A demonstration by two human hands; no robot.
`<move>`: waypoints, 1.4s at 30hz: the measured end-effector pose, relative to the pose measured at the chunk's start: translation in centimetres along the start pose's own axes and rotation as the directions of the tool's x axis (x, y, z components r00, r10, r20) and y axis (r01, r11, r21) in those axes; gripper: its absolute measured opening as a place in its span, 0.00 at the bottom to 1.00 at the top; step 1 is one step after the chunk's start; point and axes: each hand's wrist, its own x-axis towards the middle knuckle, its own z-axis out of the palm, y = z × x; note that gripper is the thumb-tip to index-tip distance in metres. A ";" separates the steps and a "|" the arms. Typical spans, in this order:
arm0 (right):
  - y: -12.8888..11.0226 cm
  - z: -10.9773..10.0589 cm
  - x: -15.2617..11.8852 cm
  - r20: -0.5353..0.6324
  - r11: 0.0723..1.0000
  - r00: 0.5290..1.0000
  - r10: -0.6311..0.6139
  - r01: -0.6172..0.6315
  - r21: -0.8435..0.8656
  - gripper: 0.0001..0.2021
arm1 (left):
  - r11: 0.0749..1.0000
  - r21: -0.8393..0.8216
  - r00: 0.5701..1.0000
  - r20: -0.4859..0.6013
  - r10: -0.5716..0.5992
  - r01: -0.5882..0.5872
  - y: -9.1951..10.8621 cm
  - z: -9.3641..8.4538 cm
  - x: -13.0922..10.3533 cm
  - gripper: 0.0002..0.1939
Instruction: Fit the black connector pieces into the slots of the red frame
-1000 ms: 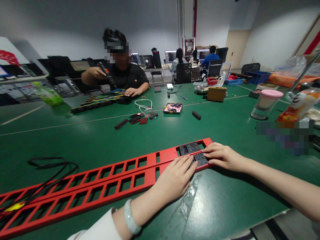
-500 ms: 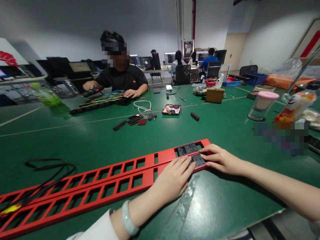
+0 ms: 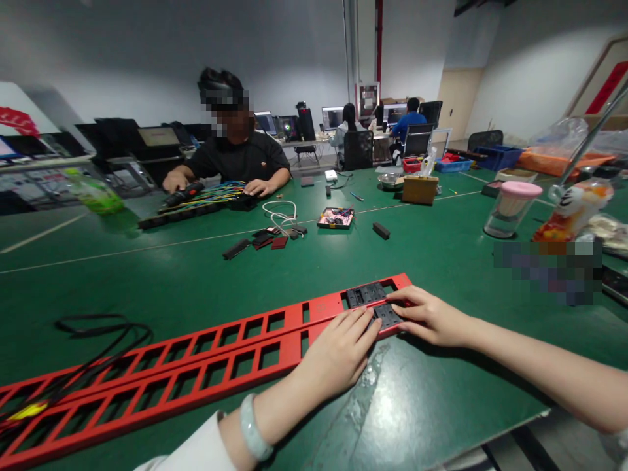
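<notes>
Two long red frames [image 3: 289, 350] with rows of rectangular openings lie side by side across the green table. Black socket-like modules [image 3: 366, 294] fill openings at the right end of the far frame, and a black module [image 3: 387, 315] sits in the near frame. My left hand [image 3: 341, 347] rests flat over the near frame, its fingertips on that module's left part. At the module's right end, my right hand [image 3: 424, 317] has its thumb and fingers around the edge, gripping it. Part of the near module is hidden under my left fingers.
Black cables [image 3: 105, 327] cross the frames at the left. Beyond lie dark red and black pieces [image 3: 279, 243], a small tray [image 3: 335, 218] and a black block [image 3: 381, 230]. A pink-lidded cup [image 3: 513, 209] stands right. Across the table, a person [image 3: 240, 157] handles a wired strip.
The whole view has shifted slightly. My hands stay in nearly the same place on the near frame, the right one a touch further left.
</notes>
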 end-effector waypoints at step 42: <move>1.2 -0.4 5.5 0.046 0.919 0.952 0.303 -0.279 -0.280 0.18 | 0.996 0.039 0.997 -0.006 -0.074 0.074 0.7 -0.6 -0.2 0.22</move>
